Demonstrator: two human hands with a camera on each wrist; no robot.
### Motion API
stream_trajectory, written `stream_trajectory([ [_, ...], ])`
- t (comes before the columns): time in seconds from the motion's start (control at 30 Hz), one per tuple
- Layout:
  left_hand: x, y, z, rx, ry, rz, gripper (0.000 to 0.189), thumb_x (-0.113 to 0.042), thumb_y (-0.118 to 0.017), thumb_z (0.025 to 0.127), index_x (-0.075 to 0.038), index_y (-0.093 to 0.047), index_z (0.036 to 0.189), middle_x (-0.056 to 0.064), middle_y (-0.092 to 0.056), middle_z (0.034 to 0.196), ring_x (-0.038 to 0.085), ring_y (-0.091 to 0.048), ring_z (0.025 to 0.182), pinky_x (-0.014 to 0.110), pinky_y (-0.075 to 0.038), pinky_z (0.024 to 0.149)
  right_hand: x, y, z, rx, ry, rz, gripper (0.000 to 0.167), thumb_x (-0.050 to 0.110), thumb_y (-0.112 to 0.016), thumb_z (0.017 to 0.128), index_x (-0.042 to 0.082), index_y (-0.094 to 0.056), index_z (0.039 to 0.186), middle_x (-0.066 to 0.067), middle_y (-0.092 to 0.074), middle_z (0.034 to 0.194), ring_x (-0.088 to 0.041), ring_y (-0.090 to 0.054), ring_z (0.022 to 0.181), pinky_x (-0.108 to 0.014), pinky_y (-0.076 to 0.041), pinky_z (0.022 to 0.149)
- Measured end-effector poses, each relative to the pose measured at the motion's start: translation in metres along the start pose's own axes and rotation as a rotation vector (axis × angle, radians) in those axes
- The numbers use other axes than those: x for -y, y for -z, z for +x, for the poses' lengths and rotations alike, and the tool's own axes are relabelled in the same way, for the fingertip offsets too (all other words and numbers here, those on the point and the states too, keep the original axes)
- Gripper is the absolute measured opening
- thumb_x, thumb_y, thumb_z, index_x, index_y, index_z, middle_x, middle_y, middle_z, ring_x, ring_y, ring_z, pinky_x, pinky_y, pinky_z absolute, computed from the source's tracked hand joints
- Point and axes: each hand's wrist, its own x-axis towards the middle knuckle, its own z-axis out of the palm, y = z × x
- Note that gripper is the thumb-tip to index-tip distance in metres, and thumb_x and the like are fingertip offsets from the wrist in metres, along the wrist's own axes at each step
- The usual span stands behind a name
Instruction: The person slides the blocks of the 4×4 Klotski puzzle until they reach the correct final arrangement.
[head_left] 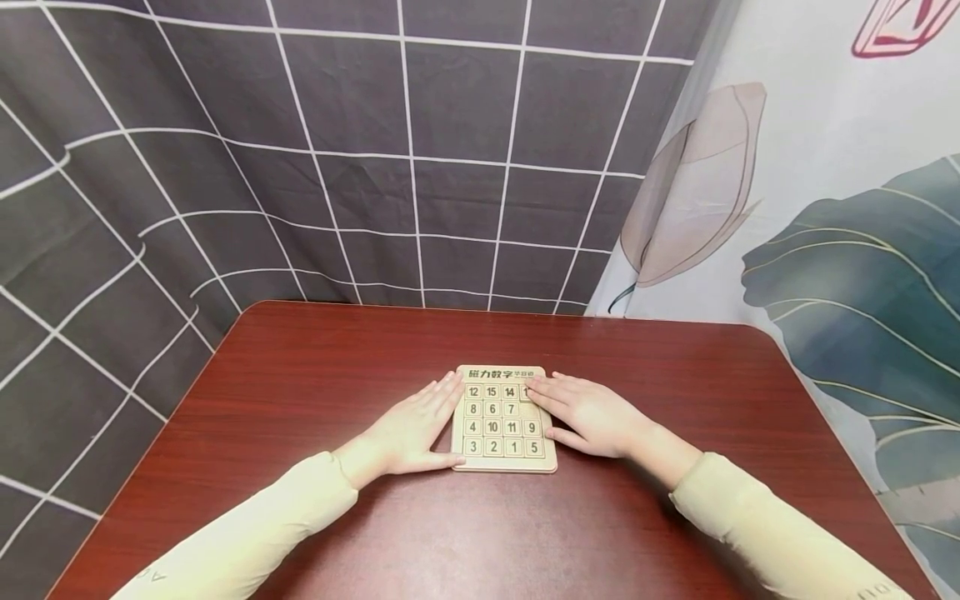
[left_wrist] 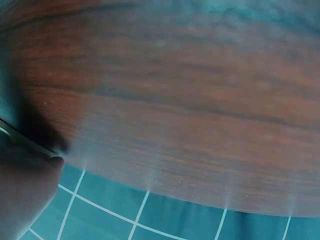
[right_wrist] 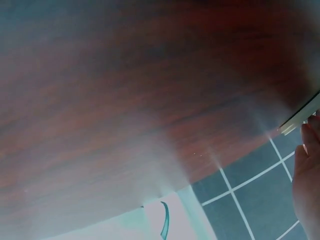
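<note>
A pale number sliding puzzle (head_left: 506, 466) lies flat on the table, with Chinese characters along its top and square numbered tiles in rows. The slot at the right end of its second row shows no tile. My left hand (head_left: 412, 429) lies along the puzzle's left side, fingers straight at the upper left edge, thumb on the lower left corner. Straight fingers of my right hand (head_left: 596, 417) reach over the upper right corner and partly cover the top row's last tile (head_left: 526, 396); its thumb touches the right edge. In the right wrist view, the puzzle's edge (right_wrist: 300, 117) shows beside the fingers.
The reddish-brown wooden table (head_left: 360, 350) has rounded far corners. Behind it hangs a dark curtain (head_left: 465, 100) with a white grid. A white curtain with leaf prints (head_left: 847, 275) hangs at the right.
</note>
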Motion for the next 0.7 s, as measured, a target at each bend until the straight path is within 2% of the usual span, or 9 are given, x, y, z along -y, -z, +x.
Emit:
stream_trajectory([
  [0.17,0.001,-0.002,0.000,-0.002,-0.003,0.004,0.105,-0.063,-0.062,0.097,0.009,-0.025,0.164,0.027,-0.020,0.175,0.039,-0.024,0.164,0.048,-0.029,0.133,0.003,-0.001,-0.003,-0.016,0.019,0.001,0.063,0.039,-0.067,0.102,0.001,-0.058,0.151,-0.013,-0.056,0.160,-0.029,-0.053,0.149,-0.049,-0.045,0.123],
  [0.5,0.001,-0.002,0.000,-0.008,0.002,0.006,0.105,-0.064,-0.062,0.097,0.008,-0.024,0.165,0.025,-0.019,0.176,0.037,-0.023,0.164,0.046,-0.029,0.134,0.022,0.000,-0.021,-0.115,0.173,-0.004,0.061,0.039,-0.069,0.101,0.001,-0.061,0.147,-0.014,-0.061,0.154,-0.027,-0.059,0.143,-0.049,-0.052,0.116],
  [0.7,0.000,-0.001,0.000,-0.016,-0.005,-0.006,0.105,-0.062,-0.063,0.097,0.009,-0.025,0.164,0.027,-0.020,0.175,0.039,-0.025,0.163,0.049,-0.030,0.133,0.026,0.001,-0.026,-0.114,0.182,-0.014,0.060,0.040,-0.068,0.101,0.001,-0.061,0.147,-0.014,-0.062,0.153,-0.028,-0.060,0.143,-0.049,-0.053,0.115],
])
